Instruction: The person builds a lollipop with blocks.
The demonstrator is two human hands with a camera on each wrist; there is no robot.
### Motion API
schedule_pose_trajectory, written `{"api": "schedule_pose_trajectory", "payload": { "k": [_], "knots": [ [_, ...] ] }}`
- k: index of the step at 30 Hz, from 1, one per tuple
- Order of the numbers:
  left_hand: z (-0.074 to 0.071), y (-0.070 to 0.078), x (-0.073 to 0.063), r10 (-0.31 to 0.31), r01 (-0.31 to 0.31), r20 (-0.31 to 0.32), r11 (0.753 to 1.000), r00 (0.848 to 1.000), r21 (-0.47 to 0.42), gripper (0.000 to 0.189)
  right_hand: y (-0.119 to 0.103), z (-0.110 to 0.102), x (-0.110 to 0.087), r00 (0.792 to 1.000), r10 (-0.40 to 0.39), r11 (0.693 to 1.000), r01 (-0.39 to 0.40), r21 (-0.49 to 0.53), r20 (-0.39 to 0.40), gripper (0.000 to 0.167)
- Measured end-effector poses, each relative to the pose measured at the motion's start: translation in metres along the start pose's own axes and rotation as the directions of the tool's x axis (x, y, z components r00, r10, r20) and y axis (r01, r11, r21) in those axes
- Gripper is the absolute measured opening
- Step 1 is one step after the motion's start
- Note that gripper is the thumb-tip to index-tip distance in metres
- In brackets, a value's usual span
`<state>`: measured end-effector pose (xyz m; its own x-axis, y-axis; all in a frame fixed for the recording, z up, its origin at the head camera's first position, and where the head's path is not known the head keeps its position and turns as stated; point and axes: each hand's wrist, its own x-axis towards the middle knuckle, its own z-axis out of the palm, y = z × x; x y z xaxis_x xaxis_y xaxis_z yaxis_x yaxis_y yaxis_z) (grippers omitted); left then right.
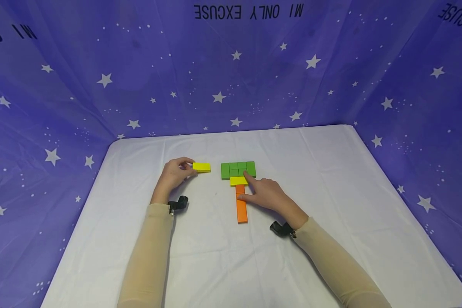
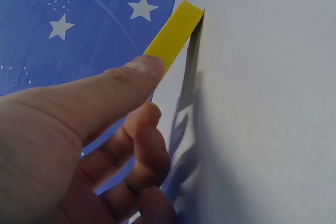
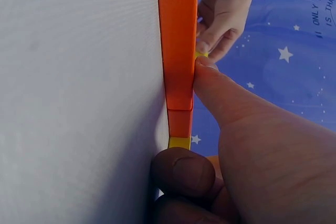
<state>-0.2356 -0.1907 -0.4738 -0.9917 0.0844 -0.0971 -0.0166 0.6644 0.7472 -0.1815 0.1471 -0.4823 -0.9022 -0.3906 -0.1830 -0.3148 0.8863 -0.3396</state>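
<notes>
My left hand [image 1: 174, 173] pinches one end of a yellow block [image 1: 201, 167] between thumb and fingers, left of the green blocks [image 1: 225, 171]. In the left wrist view that block [image 2: 176, 32] tilts up past the thumb, its far end close to the white cloth. My right hand [image 1: 270, 194] lies over a flat arrangement: green blocks at the top, a yellow block [image 1: 237, 181] under them, orange blocks [image 1: 242, 212] in a column below. The right index fingertip touches the lower green area; the thumb rests on the orange column [image 3: 177, 40]. Other right fingers are bent.
A white cloth [image 1: 209, 256] covers the table. Purple star-printed curtains [image 1: 254, 77] stand along the back and both sides. Each wrist carries a small black camera, the left one [image 1: 179, 204] and the right one [image 1: 281, 229].
</notes>
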Motion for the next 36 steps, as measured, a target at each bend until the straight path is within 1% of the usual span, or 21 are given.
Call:
{"api": "schedule_pose_trajectory", "payload": {
  "k": [4, 6, 11, 14, 19, 28, 31, 36],
  "knots": [
    [0.000, 0.002, 0.001, 0.012, -0.012, -0.003, 0.996, 1.000, -0.093, 0.044, -0.001, -0.001, -0.001, 1.000, 0.002, 1.000, -0.002, 0.003, 0.000, 0.103],
    [0.000, 0.002, 0.001, 0.020, -0.021, -0.013, 0.993, 1.000, -0.115, 0.042, -0.001, -0.001, -0.001, 1.000, 0.004, 1.000, -0.004, 0.000, 0.002, 0.102],
    [0.000, 0.005, 0.003, 0.027, -0.033, -0.061, 0.993, 0.998, -0.113, 0.041, 0.000, 0.000, -0.001, 1.000, 0.005, 1.000, -0.005, -0.007, 0.001, 0.102],
    [0.001, 0.008, 0.004, 0.027, -0.039, -0.089, 0.991, 0.996, -0.129, 0.040, 0.001, 0.000, -0.001, 1.000, 0.003, 1.000, -0.003, -0.009, -0.001, 0.102],
    [0.005, 0.013, 0.004, 0.045, -0.075, -0.140, 0.974, 0.989, -0.212, 0.039, 0.001, 0.000, -0.001, 1.000, -0.003, 1.000, 0.003, -0.011, -0.001, 0.102],
    [0.017, 0.022, 0.006, 0.044, -0.114, -0.213, 0.937, 0.976, -0.329, 0.040, 0.001, 0.000, -0.002, 1.000, 0.001, 1.000, -0.001, 0.001, -0.003, 0.102],
    [0.021, 0.026, 0.006, 0.050, -0.130, -0.229, 0.929, 0.972, -0.347, 0.039, 0.001, 0.000, -0.001, 1.000, 0.006, 1.000, -0.006, 0.001, -0.001, 0.102],
    [0.026, 0.032, 0.006, 0.058, -0.142, -0.239, 0.925, 0.969, -0.352, 0.038, 0.000, 0.001, -0.001, 1.000, 0.008, 1.000, -0.008, 0.005, 0.005, 0.102]
  ]
}}
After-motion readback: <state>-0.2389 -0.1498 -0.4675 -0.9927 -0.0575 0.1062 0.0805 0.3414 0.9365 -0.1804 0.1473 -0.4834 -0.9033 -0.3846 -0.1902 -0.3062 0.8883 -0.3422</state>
